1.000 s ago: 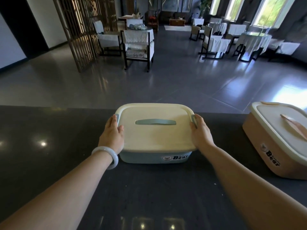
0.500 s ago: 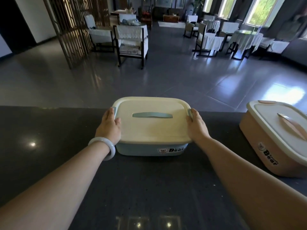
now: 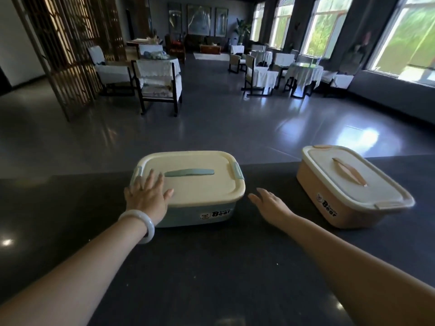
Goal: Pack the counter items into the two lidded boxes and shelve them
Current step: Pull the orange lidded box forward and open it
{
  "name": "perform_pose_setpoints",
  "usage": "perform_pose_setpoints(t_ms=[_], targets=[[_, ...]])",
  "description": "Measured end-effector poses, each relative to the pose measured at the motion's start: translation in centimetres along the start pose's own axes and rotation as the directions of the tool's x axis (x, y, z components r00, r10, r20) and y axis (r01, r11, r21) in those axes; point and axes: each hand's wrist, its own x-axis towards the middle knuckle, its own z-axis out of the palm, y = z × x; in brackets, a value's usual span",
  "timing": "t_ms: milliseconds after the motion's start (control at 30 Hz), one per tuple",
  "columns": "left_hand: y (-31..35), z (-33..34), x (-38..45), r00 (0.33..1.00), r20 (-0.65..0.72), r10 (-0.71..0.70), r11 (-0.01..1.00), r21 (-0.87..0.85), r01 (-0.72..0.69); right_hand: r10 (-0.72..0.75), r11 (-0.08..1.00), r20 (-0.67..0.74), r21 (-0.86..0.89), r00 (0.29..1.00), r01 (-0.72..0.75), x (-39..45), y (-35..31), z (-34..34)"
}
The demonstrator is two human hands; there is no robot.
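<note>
— Where are your hands just now?

— My left hand (image 3: 147,198) lies flat, fingers straight, on the near left corner of the cream plastic lid of the pale blue rectangular box (image 3: 188,188). It grips nothing. My right hand (image 3: 270,204) hangs open over the dark polished counter (image 3: 211,278), between that box and the peach rectangular box with the cream lid (image 3: 350,187), touching neither.

— And the step?

— Closing up, I judge. I would press down evenly near each corner, then check that the blue side latch (image 3: 237,171) sits flush before lifting by the blue handle (image 3: 189,172).

— What do you count?

— Two boxes, both lidded, both on the counter's far edge, well apart. One white bangle (image 3: 141,223) on my left wrist. No loose items show on the counter.
</note>
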Motion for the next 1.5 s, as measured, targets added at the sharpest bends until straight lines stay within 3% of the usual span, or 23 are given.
perform_pose_setpoints(t_ms=[133,267,367,667,933,1100,1300,1500], targets=[[6.2,0.0,-2.6,0.972,-0.052,0.229,0.973,0.04,-0.227,-0.008,0.996,-0.034,-0.088,0.999,0.005,-2.7,2.8,-2.8],[13.4,-0.1,-4.1,0.898,-0.114,0.425,0.905,0.027,-0.424,-0.027,0.983,-0.111,-0.183,0.993,0.007,-4.4,6.1,-6.7],[19.3,0.1,-4.7,0.871,-0.106,0.48,0.874,-0.026,-0.485,-0.04,0.975,-0.21,-0.223,0.977,-0.008,-4.8,9.6,-10.6],[35.4,1.6,-4.2,0.906,0.116,0.407,0.9,-0.22,-0.376,0.035,0.971,-0.336,-0.21,0.941,-0.111,-2.1,22.3,-22.0],[42.8,4.3,-0.4,0.962,0.236,0.135,0.851,-0.525,0.01,0.065,0.985,-0.274,-0.134,0.96,-0.105,4.0,27.3,-24.4],[45.6,5.9,0.9,0.963,0.259,0.071,0.8,-0.592,0.1,0.215,0.977,-0.227,0.041,0.95,-0.211,7.6,29.4,-24.2],[46.4,6.4,0.6,0.949,0.311,0.052,0.743,-0.647,0.171,0.185,0.979,-0.291,-0.032,0.939,-0.203,8.5,30.3,-23.5],[43.5,5.6,-1.8,0.952,0.304,0.03,0.76,-0.626,0.176,0.227,0.974,-0.242,0.042,0.943,-0.224,5.7,28.7,-22.3]])
